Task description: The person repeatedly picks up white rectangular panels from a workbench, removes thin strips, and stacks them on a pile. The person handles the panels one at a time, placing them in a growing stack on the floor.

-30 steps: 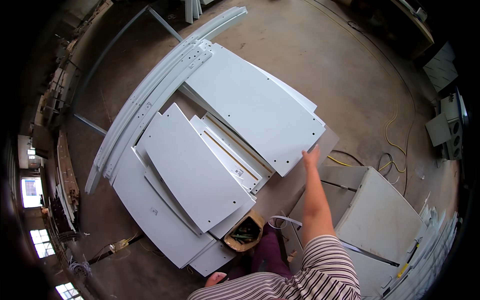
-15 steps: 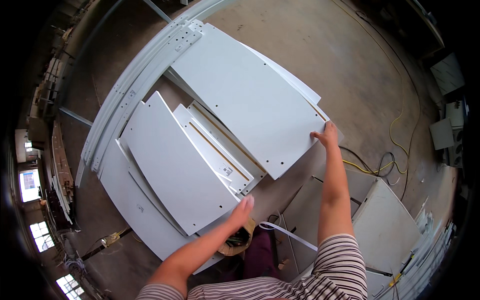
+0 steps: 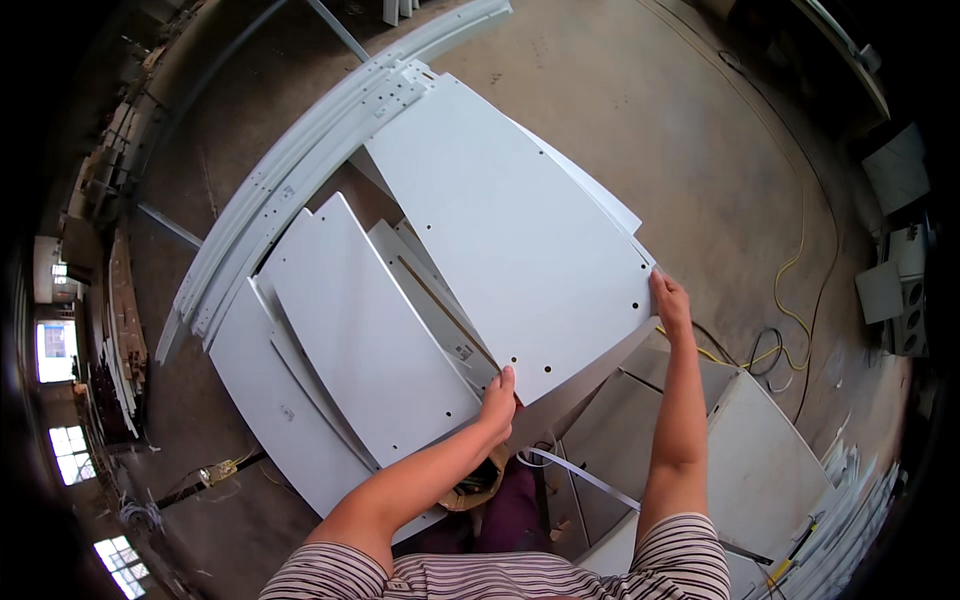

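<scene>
A large white panel [image 3: 510, 240] with small dark holes near its edges lies on top of the pile, its near end toward me. My left hand [image 3: 499, 405] grips the panel's near left corner, thumb on top and fingers underneath. At the near right corner my right hand [image 3: 672, 303] is closed on the same panel's edge. To the left lies a second white panel [image 3: 360, 320] with a curved side. Between the two, a narrow white piece with a brown strip [image 3: 440, 305] is partly covered by the large panel.
Long curved white rails [image 3: 290, 170] lie across the far ends of the panels. A lower white panel [image 3: 285, 400] sticks out at left. Near me stand an open brown sack [image 3: 485, 485] and grey boards [image 3: 765, 450]. Yellow and black cables [image 3: 795, 265] run along the floor at right.
My left hand has moved right, from beside the left panel to the large panel's near left corner. The large panel's near end has shifted toward me and left, covering more of the narrow pieces.
</scene>
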A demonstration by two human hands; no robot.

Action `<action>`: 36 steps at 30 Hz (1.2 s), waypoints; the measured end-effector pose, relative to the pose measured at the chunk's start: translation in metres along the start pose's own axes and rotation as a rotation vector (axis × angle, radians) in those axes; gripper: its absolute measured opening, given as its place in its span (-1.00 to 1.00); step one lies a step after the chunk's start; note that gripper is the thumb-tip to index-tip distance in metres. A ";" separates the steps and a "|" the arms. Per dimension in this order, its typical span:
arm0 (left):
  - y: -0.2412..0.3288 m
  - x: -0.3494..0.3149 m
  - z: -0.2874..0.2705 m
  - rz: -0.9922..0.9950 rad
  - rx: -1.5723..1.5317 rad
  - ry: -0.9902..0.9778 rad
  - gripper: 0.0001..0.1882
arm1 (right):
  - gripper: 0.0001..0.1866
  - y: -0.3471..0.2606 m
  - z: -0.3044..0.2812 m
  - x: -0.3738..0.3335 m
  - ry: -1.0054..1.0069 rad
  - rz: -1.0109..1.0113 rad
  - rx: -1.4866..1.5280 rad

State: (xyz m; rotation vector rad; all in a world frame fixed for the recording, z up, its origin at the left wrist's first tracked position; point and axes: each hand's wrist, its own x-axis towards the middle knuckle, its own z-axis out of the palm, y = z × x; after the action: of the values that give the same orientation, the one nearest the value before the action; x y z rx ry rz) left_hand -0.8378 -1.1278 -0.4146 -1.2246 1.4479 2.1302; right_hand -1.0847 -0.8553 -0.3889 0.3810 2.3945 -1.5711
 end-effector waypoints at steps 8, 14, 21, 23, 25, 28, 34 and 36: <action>0.082 -0.227 -0.106 -0.147 -0.137 -0.131 -0.51 | -0.48 -0.118 -0.076 -0.177 -0.640 0.320 -0.180; 0.024 -0.327 -0.169 -0.302 -0.068 -0.276 -0.45 | -0.37 -0.107 0.007 -0.201 -0.494 0.429 -0.131; 0.041 -0.399 -0.187 -0.039 0.348 -0.212 -0.50 | -0.32 -0.130 0.035 -0.273 -0.059 0.194 -0.594; 0.030 -0.413 -0.200 -0.005 0.358 -0.228 -0.52 | -0.31 -0.124 0.013 -0.308 -0.014 0.230 -0.545; 0.030 -0.431 -0.203 0.039 0.389 -0.288 -0.53 | -0.30 -0.102 -0.016 -0.340 0.061 0.221 -0.449; 0.027 -0.445 -0.200 0.185 0.487 -0.371 -0.57 | -0.28 -0.092 -0.069 -0.400 0.205 0.219 -0.385; 0.044 -0.459 -0.142 0.286 0.870 -0.625 -0.54 | -0.24 0.010 -0.187 -0.510 0.610 0.288 -0.280; 0.044 -0.476 -0.109 0.263 0.933 -0.766 -0.55 | -0.23 0.045 -0.230 -0.558 0.627 0.311 -0.112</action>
State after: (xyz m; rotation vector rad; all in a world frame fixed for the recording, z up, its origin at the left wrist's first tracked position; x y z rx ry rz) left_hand -0.5287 -1.1398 -0.0338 0.1122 1.8614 1.4043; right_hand -0.5622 -0.6710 -0.1446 1.3157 2.6509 -1.2981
